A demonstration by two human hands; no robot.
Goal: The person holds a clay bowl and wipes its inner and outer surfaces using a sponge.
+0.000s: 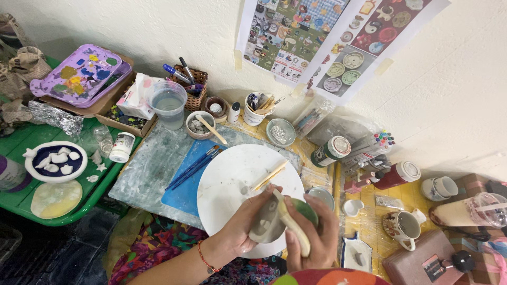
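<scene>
Both hands are working at the near edge of a white round board (232,174). The left hand (248,221) is cupping a grey clay piece (269,221) in curled fingers, while the right hand (311,237) is gripping a pale wooden tool (291,221) against it. Blue brushes (193,167) are lying just left.

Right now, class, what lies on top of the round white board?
On the round white board lie pale wooden sticks. The left hand and right hand hold a grey clay piece over its near edge, covering that part.
</scene>
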